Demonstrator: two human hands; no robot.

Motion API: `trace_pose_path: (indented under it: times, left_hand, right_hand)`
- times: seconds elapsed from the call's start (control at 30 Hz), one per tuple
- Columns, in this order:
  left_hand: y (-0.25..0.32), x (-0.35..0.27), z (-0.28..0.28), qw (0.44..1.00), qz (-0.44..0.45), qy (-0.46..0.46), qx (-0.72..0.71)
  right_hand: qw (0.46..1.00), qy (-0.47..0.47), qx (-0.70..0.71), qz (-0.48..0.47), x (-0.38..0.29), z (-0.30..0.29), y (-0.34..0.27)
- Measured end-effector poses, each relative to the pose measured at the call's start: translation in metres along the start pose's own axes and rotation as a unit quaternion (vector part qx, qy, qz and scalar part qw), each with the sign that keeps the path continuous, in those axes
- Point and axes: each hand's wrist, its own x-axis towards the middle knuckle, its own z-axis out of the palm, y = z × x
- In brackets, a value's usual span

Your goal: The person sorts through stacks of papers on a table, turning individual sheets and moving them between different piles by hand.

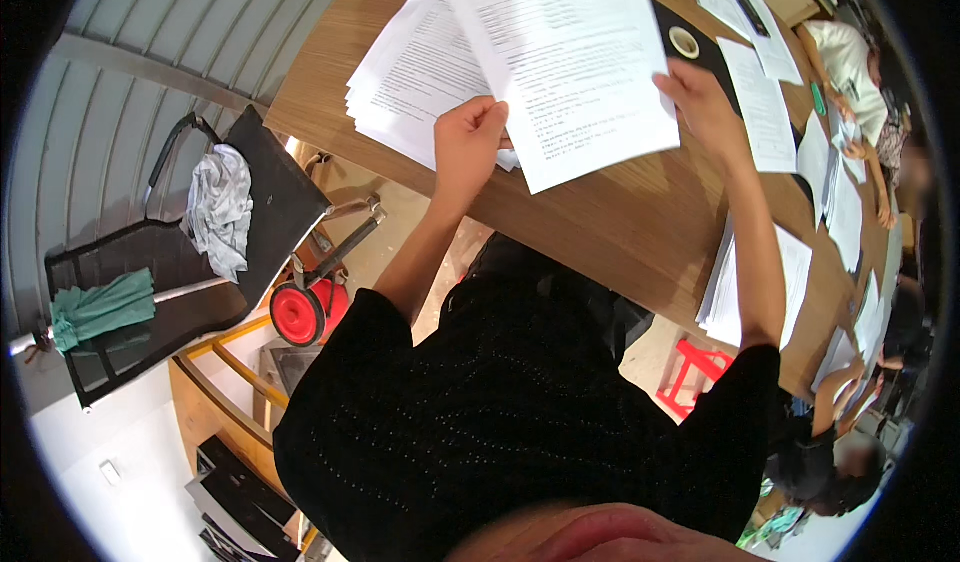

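Note:
A printed paper sheet [577, 74] is held up over the wooden table [600, 221] between my two hands. My left hand [471, 138] pinches its lower left edge between thumb and fingers. On the sheet's right edge, my right hand [694, 97] grips with the thumb in front; the fingers behind are partly hidden. Behind the raised sheet and to its left lies a fanned stack of printed papers [420, 82], partly covered by it. Another paper stack [793, 262] rests near the table's edge, under my right forearm.
A tape roll [684, 42] lies beyond my right hand, near loose sheets [757, 104]. Co-workers sit along the table's far right side, one in a white top [847, 74]. A black folding chair [277, 194] stands at left, a red stool [694, 378] below the table.

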Motion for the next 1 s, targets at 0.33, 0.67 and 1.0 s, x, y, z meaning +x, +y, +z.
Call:
trace_pose_path:
  times: [0.33, 0.67, 1.0]
  left_hand:
    - [-0.012, 0.022, -0.058, 0.988, -0.134, 0.075, -0.017]
    - [-0.027, 0.020, -0.065, 0.988, -0.146, 0.041, 0.010]
    - [-0.016, 0.022, -0.070, 0.965, -0.164, 0.030, 0.203]
  right_hand:
    - [0.958, -0.261, -0.042, -0.114, 0.163, 0.094, -0.007]
    - [0.948, -0.276, -0.099, -0.122, 0.178, 0.109, 0.000]
    - [0.931, -0.184, -0.242, -0.202, 0.172, 0.114, -0.001]
